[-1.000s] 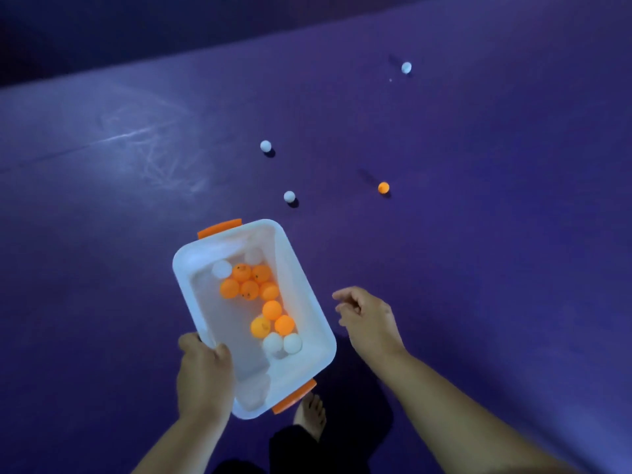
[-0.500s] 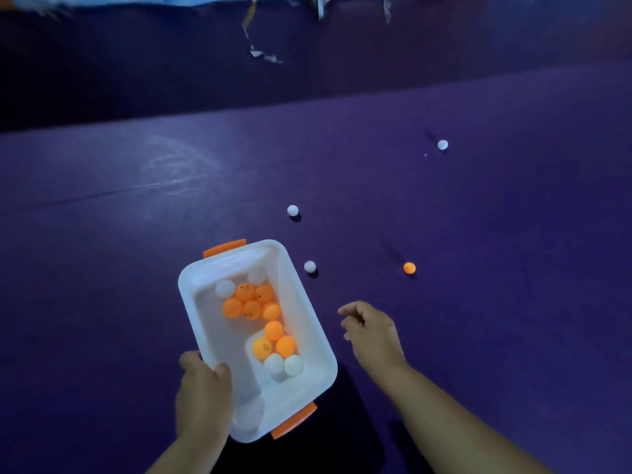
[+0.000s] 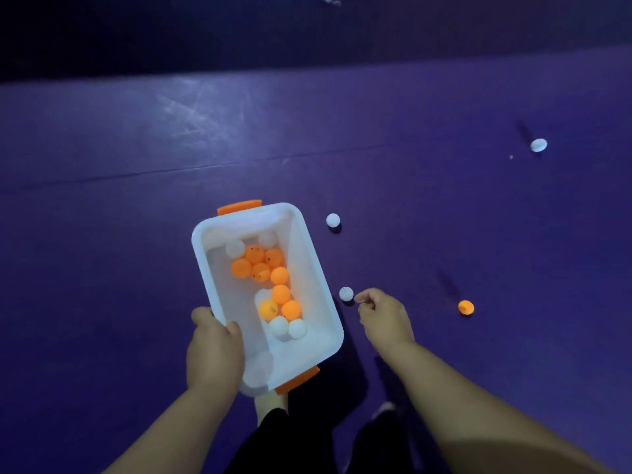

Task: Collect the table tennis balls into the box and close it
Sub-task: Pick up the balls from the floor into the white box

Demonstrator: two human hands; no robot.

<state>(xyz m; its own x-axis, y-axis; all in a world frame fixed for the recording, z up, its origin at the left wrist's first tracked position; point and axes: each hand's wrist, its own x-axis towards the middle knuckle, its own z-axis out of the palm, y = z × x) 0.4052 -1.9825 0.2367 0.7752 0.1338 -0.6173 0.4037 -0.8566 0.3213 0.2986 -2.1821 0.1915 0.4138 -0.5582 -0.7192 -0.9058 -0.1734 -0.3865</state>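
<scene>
- The box (image 3: 308,273) is a pale, see-through white plastic tub, oblong with rounded corners. It has no lid on and is held above the purple floor (image 3: 119,275), just ahead of the person's legs.
- An orange latch sits at each short end: the far latch (image 3: 239,207) and the near latch (image 3: 297,380).
- Inside lies a loose run of table tennis balls along the bottom. I count about eight orange balls (image 3: 279,276) and four white ones (image 3: 278,326).
- The left hand (image 3: 213,347) holds the box at its near left corner. Its grip is clamped on the rim, thumb hooked over the edge and fingers outside.
- The right hand (image 3: 384,314) is low beside the box's right wall. Its fingers are curled in and the grip is drawn together around nothing.
- Its fingertips are just beside the nearest white ball (image 3: 346,293) on the floor; I can't tell whether they touch it.
- A second white ball (image 3: 332,220) lies near the box's far right corner.
- A loose orange ball (image 3: 465,307) rests off to the right, and a third white ball (image 3: 538,145) lies well beyond.
</scene>
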